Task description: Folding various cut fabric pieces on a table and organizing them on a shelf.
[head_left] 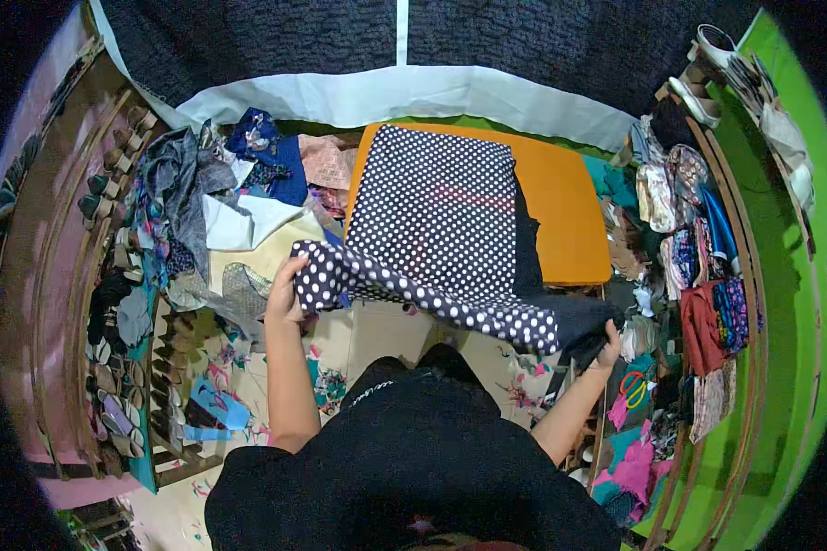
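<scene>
A black fabric with white polka dots (432,211) lies over an orange board (560,220) in front of me. Its near edge is lifted and stretched between my hands, sagging a little in the middle. My left hand (288,289) is closed on the left corner of that edge. On the right, my right hand (606,347) grips plain black cloth (579,321) that joins or lies under the dotted fabric; which of the two I cannot tell. More of the black cloth shows along the right side of the dotted piece.
A heap of mixed fabrics (248,220) lies left of the board. Scissors with colourful handles (633,389) and pink scraps (636,468) are at the right. Folded cloths (703,321) line the right-hand rack, and shoes (119,413) the left one. A dark curtain (524,55) hangs behind.
</scene>
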The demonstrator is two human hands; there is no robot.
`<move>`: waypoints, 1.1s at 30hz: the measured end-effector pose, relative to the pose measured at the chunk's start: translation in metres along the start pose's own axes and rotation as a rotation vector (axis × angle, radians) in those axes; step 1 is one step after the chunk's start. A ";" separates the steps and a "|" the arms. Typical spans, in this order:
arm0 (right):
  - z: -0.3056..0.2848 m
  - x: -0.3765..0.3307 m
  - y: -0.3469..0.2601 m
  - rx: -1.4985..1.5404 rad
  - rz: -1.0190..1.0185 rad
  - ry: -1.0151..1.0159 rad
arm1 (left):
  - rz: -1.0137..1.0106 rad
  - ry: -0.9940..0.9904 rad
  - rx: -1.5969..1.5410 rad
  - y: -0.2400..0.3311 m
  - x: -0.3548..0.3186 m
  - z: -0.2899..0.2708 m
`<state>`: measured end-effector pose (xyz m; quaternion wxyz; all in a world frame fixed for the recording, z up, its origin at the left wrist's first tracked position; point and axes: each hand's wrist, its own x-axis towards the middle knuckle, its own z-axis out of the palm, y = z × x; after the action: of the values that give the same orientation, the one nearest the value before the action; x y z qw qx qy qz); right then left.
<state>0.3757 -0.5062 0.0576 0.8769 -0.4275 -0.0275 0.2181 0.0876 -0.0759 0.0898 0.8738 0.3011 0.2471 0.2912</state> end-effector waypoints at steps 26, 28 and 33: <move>0.000 0.377 0.104 -1.221 -0.276 0.359 | 0.435 0.131 1.393 -0.098 0.332 0.045; 0.030 0.357 0.116 -1.507 -0.200 0.355 | 0.360 0.162 1.437 -0.113 0.323 -0.012; 0.033 0.336 0.120 -1.589 -0.077 0.535 | 0.113 0.333 1.838 -0.135 0.319 0.057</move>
<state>0.6285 -0.2813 -0.0595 0.2984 -0.9542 0.0212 -0.0048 0.3969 0.0249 -0.0430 0.2307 0.8399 0.4872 0.0630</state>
